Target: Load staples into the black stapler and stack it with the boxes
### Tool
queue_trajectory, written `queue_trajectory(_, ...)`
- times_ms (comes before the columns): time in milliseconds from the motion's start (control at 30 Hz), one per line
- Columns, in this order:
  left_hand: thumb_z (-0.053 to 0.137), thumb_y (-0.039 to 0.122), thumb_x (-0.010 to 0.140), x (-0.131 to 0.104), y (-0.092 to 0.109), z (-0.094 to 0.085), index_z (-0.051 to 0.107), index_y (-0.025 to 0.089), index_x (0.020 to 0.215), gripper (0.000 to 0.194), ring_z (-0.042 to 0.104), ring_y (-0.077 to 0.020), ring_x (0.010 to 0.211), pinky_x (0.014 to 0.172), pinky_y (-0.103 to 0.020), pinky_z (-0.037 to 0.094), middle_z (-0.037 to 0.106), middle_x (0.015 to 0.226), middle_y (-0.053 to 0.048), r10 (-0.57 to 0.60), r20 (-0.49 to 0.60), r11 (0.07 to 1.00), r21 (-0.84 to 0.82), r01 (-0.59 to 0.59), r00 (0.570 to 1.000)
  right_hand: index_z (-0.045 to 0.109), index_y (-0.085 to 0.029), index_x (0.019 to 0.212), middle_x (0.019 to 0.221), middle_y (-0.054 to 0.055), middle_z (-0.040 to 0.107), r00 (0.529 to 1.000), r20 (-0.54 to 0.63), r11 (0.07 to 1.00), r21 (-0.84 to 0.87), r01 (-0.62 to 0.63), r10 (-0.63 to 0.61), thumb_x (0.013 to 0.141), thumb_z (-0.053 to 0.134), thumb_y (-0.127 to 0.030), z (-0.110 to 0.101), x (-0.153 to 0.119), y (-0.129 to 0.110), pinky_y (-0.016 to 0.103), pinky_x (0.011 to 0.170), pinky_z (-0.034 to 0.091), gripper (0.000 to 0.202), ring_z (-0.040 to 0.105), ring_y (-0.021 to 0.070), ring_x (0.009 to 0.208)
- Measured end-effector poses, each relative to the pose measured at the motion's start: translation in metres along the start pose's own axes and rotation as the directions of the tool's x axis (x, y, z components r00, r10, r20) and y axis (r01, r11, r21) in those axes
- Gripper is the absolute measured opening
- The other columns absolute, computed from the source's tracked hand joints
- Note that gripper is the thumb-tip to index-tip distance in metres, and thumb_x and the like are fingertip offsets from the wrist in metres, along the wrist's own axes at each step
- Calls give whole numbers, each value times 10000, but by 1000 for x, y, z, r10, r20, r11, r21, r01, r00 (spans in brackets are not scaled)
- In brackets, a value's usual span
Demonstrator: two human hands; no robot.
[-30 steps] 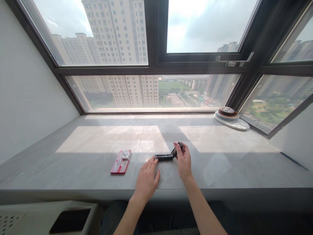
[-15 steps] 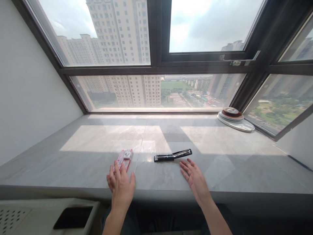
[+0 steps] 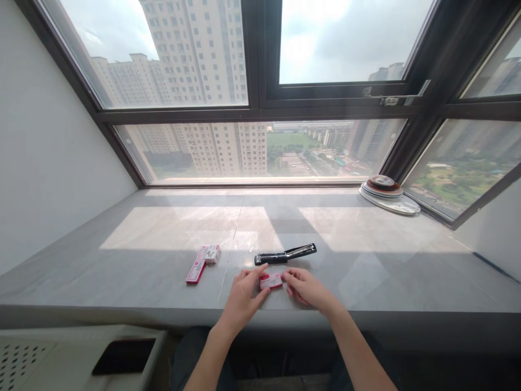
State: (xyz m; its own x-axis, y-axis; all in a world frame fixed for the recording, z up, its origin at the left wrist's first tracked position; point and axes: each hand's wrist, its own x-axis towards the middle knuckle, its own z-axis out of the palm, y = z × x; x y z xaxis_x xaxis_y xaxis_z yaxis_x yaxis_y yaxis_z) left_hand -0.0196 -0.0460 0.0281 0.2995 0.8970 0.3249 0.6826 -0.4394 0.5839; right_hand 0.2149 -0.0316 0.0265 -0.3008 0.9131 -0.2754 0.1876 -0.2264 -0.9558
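Steadying the small red-and-white rectangular card box (image 3: 271, 281) well calls for light pressure from the left hand (image 3: 241, 296), its grip parted just to the box's width and holding the nine-o'clock end, while the right hand (image 3: 305, 287) has thumb and forefinger nearly together at three o'clock, its hold unclear. The box looks glossy and closed, lying flat on the grey marbled surface (image 3: 142, 282), with the opened-out black stapler (image 3: 272, 258) just beyond at twelve o'clock.
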Motion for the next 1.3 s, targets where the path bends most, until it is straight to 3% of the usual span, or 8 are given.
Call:
queue_trajectory(133,700,273,873,13,5,7,573,325,1379,524,604,-232,1113,1023,-403,499,684,1209,-29,40,48,995,-88,-35,998,598,-187,798,531,-67,475,999,-51,997,-76,6,-10,857,643,-557,-9,11,2,196,428,212,377,337,67,434)
queue_trajectory(333,660,255,890,10,1,7,610,292,1315,429,614,-236,1108,1014,-414,511,673,1202,-51,4,19,988,-157,-1,1000,608,-193,838,549,-56,494,989,-141,981,-185,-64,38,885,589,-562,-42,2,14,218,443,224,373,367,92,450)
queue_trajectory(500,653,250,888,9,1,8,565,298,1385,507,615,-237,1110,1021,-417,508,675,1193,-54,-4,3,988,-152,4,1000,691,-210,878,582,-31,558,934,-295,854,-519,22,-203,861,642,-462,-50,-8,-8,245,522,308,258,496,140,545)
queue_trajectory(633,673,237,869,10,0,9,573,303,1375,520,610,-241,1109,1012,-418,507,681,1181,-46,3,-4,988,-153,-3,1000,767,-262,830,668,-2,659,933,-95,652,-739,168,-347,858,652,-378,-25,1,-42,260,580,324,166,572,163,635)
queue_trajectory(767,689,223,853,10,-1,8,580,309,1363,528,607,-246,1106,995,-413,506,684,1175,-41,8,-3,987,-162,-8,1000,806,-283,820,806,32,743,957,96,400,-893,203,-272,795,677,-248,-2,19,-63,271,649,333,136,641,210,791)
queue_trajectory(867,684,215,857,10,1,7,583,323,1354,519,599,-244,1123,998,-404,500,681,1190,-32,10,2,985,-171,-10,1000,802,-272,839,841,45,751,959,142,320,-922,219,-247,780,665,-203,2,27,-66,271,671,337,165,652,223,837)
queue_trajectory(1033,668,217,866,11,1,6,580,326,1358,511,597,-248,1125,1003,-409,494,676,1205,-38,8,7,985,-175,-7,1000,752,-247,923,740,-6,691,926,108,539,-786,302,-362,841,620,-230,-11,19,-49,243,636,346,157,591,150,690)
queue_trajectory(1300,660,303,892,8,4,3,546,297,1392,513,616,-237,1071,986,-389,482,667,1194,-59,-15,-9,988,-156,13,1000,704,-231,1158,780,-15,643,916,-198,815,-546,193,-350,916,593,-428,-47,-11,5,260,639,411,332,532,146,668)
